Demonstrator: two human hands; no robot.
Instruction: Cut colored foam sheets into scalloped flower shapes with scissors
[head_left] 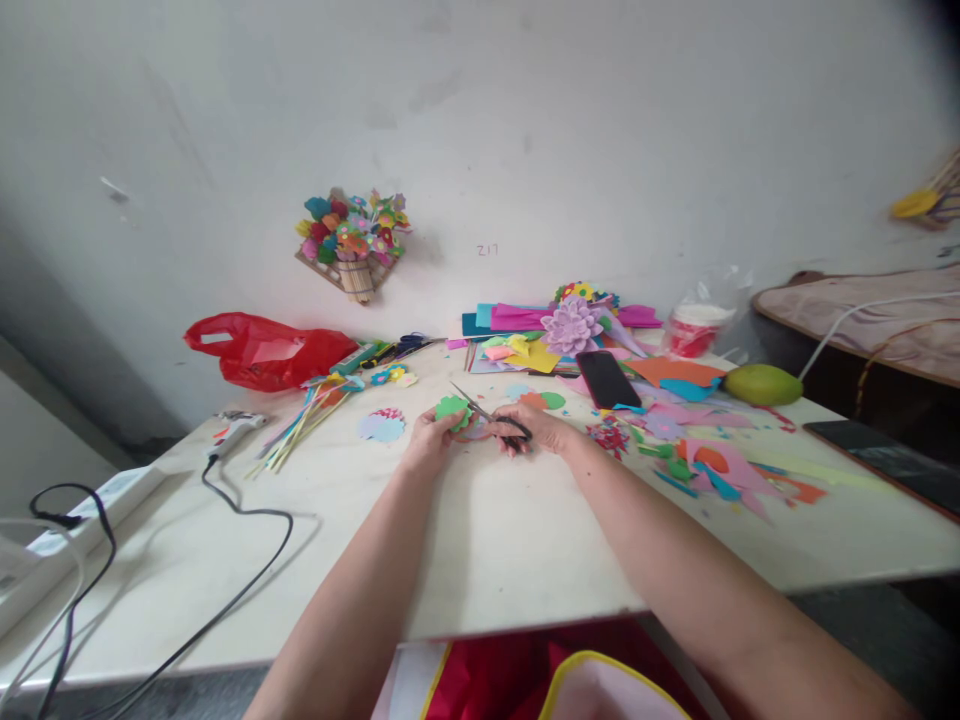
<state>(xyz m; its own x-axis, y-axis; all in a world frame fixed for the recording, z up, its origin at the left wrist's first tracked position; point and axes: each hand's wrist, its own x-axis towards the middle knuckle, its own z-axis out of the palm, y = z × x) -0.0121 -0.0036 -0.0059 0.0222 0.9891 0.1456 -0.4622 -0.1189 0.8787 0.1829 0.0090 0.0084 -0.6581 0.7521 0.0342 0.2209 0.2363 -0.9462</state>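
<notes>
My left hand (pixel 427 437) pinches a green scalloped foam piece (pixel 452 409) just above the white table (pixel 487 540). My right hand (pixel 534 428) is closed round the black handles of a pair of scissors (pixel 491 418), whose blades point up and left toward the green piece. Both hands meet near the middle of the table. A pale pink and blue foam shape (pixel 382 427) lies to the left of my left hand.
Coloured foam scraps (pixel 705 460), a black phone (pixel 606 379), a purple foam flower (pixel 572 326) and stacked sheets crowd the right and back. A green mango (pixel 763 384) lies far right. A red plastic bag (pixel 262 350), sticks (pixel 304 425) and a black cable (pixel 247 520) occupy the left.
</notes>
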